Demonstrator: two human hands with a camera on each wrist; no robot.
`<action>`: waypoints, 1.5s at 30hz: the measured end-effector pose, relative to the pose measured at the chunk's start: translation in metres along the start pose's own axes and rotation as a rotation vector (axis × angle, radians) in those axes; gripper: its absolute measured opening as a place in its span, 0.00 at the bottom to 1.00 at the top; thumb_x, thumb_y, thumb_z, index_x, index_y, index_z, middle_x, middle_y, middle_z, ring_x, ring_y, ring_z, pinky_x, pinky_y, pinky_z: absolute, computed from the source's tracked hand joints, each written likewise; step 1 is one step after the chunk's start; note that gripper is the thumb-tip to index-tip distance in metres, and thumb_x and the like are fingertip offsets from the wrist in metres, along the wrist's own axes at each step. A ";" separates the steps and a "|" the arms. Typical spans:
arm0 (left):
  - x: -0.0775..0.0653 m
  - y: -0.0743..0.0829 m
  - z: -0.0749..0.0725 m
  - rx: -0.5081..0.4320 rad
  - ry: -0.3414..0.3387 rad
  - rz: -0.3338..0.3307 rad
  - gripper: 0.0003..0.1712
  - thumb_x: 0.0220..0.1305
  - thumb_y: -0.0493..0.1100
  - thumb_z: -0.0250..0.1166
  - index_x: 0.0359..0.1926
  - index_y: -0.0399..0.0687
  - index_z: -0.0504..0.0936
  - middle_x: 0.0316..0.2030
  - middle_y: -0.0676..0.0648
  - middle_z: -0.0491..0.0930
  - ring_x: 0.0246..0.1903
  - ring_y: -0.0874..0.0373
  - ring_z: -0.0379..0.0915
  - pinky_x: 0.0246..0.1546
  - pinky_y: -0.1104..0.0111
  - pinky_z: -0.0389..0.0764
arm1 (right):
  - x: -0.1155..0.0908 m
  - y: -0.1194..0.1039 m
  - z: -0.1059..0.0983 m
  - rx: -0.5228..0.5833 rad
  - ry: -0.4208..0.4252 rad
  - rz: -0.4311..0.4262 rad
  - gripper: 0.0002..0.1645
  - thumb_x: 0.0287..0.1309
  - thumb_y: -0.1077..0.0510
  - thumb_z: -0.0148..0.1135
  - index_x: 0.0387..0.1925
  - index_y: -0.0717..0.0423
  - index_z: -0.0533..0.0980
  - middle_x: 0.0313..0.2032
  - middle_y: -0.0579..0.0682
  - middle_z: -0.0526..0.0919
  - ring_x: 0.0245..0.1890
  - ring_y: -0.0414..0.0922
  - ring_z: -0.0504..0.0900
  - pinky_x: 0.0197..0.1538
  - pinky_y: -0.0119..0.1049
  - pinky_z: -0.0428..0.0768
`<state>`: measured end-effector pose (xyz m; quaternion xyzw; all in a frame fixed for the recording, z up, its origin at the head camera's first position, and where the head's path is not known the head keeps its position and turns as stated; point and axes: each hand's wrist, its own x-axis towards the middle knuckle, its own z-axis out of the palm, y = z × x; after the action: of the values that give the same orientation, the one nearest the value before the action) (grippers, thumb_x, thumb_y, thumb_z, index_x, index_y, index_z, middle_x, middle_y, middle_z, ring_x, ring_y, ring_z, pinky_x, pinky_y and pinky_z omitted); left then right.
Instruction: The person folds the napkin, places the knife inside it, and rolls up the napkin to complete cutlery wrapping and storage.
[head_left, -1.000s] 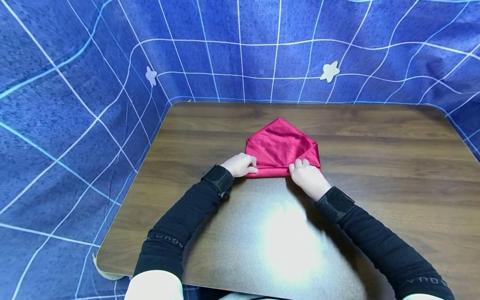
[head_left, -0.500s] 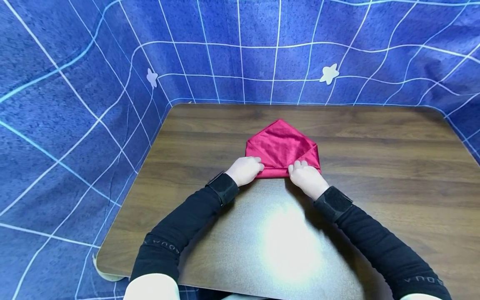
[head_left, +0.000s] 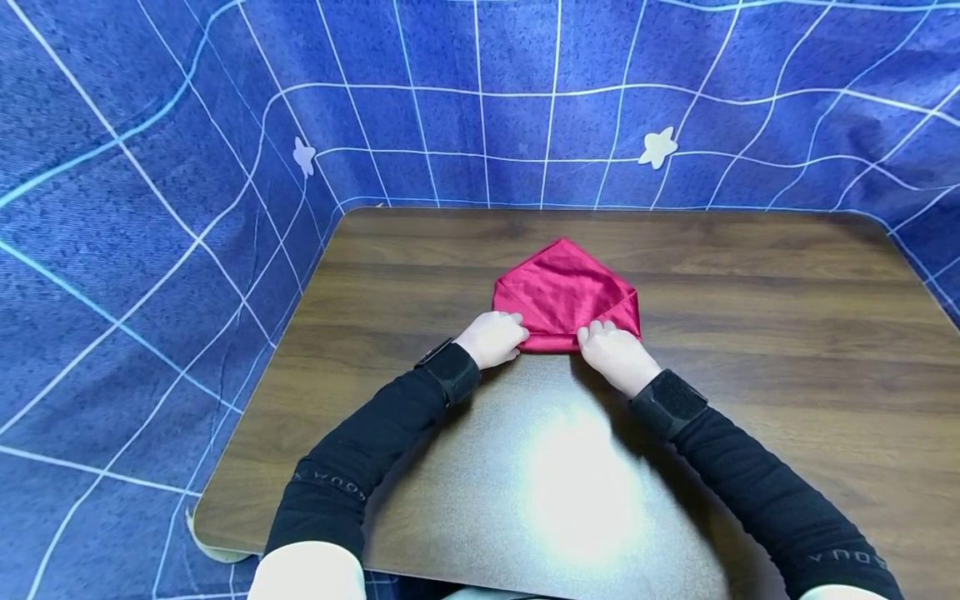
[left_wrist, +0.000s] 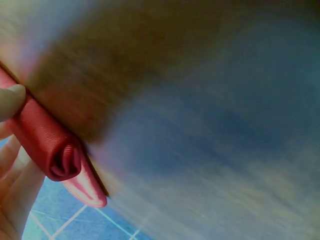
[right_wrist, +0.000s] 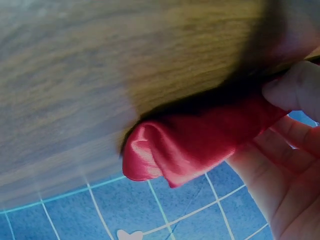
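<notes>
A shiny red cloth lies on the table, its far side pointed and its near edge rolled into a narrow tube. My left hand pinches the left part of that roll between thumb and fingers. In the left wrist view the end of the cloth shows as a coiled spiral, with the thumb on top of the roll. My right hand holds the roll farther right in the same way. The right wrist view shows the cloth between thumb and fingers, its loose end folded over.
The brown wood-grain table has rounded corners and a bright glare at its near middle. A blue curtain with white lines and star shapes hangs behind it and along the left side.
My left hand has shifted right along the rolled edge, from the left corner toward the middle. The right hand stays in nearly the same place, and the cloth's near edge has moved slightly away.
</notes>
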<state>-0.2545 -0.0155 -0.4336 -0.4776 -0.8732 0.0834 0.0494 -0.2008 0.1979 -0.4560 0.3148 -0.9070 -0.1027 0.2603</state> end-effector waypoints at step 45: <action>0.002 -0.006 -0.002 -0.341 -0.085 -0.046 0.08 0.60 0.41 0.55 0.26 0.45 0.75 0.27 0.48 0.71 0.31 0.55 0.70 0.36 0.65 0.71 | -0.001 0.035 -0.006 0.315 -0.370 0.168 0.09 0.44 0.72 0.56 0.32 0.66 0.74 0.27 0.59 0.77 0.32 0.54 0.77 0.35 0.46 0.75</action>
<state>-0.2599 -0.0171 -0.4302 -0.4547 -0.8868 -0.0469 -0.0676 -0.2152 0.2252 -0.4389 0.2510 -0.9669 0.0060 0.0451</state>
